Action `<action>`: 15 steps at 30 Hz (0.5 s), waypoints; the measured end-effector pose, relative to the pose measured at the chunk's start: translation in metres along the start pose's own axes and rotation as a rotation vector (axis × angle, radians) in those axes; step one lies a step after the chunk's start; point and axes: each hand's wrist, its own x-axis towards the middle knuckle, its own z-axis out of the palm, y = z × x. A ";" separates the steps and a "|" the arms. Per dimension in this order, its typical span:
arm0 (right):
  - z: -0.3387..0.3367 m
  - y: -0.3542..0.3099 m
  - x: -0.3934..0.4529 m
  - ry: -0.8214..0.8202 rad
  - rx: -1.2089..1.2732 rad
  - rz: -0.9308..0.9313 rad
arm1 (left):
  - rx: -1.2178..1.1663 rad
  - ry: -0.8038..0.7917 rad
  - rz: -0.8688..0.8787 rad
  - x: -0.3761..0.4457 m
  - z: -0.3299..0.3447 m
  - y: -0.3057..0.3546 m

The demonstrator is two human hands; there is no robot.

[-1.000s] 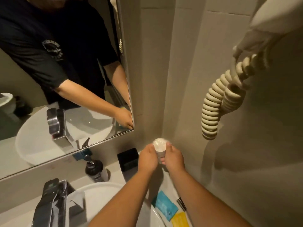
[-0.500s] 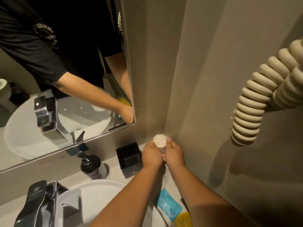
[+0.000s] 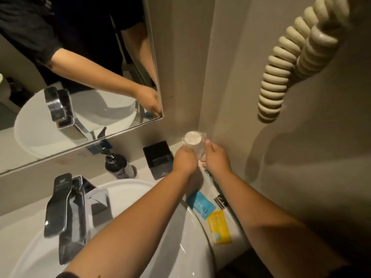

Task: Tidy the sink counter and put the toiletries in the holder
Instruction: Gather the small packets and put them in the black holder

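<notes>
Both hands meet at the far right corner of the bench, where the two walls join. Left hand curls closed around the left side of a plastic-wrapped cup; right hand closes on the right side, thumb raised against the wrapper. The cup stands with a pale round end facing up; clear film crinkles around it. Cup base is hidden behind the hands, so whether it rests on the bench or is lifted cannot be told.

Just left of the left hand: a square black holder, open at the top, standing upright on the bench, apparently empty, though its inside is dark. Further left, a dark pump bottle against the back wall.

Near side, on the bench strip between the white basin and the right wall: a blue sachet, a yellow sachet nearer still, and a small black item partly under the right forearm. Sachets lie flat, touching or nearly so at their ends.

Chrome tap at near left over the basin. Mirror on the far wall reflects arms and tap. A coiled cream cord hangs on the right wall, well above the bench.
</notes>
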 end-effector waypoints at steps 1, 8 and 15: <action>-0.011 -0.002 -0.014 0.001 -0.026 -0.029 | 0.083 -0.051 0.055 -0.010 -0.004 -0.004; -0.068 0.065 -0.132 -0.017 -0.607 -0.057 | 0.800 -0.241 0.266 -0.055 -0.010 -0.038; -0.049 0.104 -0.169 -0.163 -0.959 -0.019 | 1.329 -0.349 0.169 -0.053 0.014 -0.044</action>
